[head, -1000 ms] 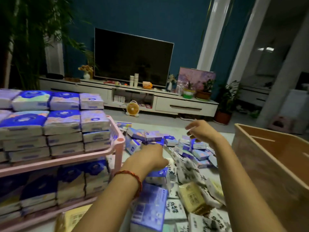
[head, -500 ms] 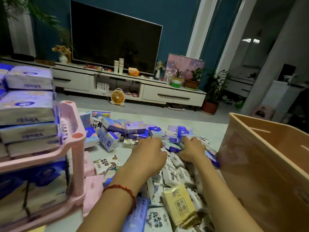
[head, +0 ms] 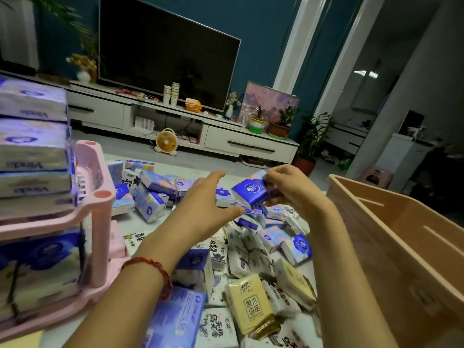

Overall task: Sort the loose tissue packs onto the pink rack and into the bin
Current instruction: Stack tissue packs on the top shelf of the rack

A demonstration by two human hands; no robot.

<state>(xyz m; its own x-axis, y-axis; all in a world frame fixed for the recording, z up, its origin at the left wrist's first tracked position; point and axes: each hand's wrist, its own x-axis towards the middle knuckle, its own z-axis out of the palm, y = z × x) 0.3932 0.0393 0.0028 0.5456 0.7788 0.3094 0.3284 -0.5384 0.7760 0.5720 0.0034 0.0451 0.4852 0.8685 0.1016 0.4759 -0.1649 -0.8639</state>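
Observation:
A heap of loose tissue packs (head: pixel 253 249) in blue, white and yellow wrappers covers the floor in front of me. My right hand (head: pixel 293 189) holds a small blue tissue pack (head: pixel 251 193) lifted above the heap, fingers curled round its right end. My left hand (head: pixel 200 209) is spread, fingers straight, thumb tip just under the pack's left edge; I cannot tell if it touches. The pink rack (head: pixel 93 197) stands at the left, both shelves stacked with large blue-and-white packs. The tan bin (head: pixel 391 222) stands at the right, its inside mostly out of sight.
A yellow tissue pack (head: pixel 248 302) lies near my right forearm. Beyond the heap are a small yellow fan (head: pixel 167 141), a low white TV cabinet (head: pixel 226 139) with a dark TV (head: pixel 163 54), and potted plants (head: pixel 311 144) by the wall.
Both hands were down on the heap; now my right hand has lifted a small blue pack and my left hand has risen beside it. The camera has moved closer and turned slightly.

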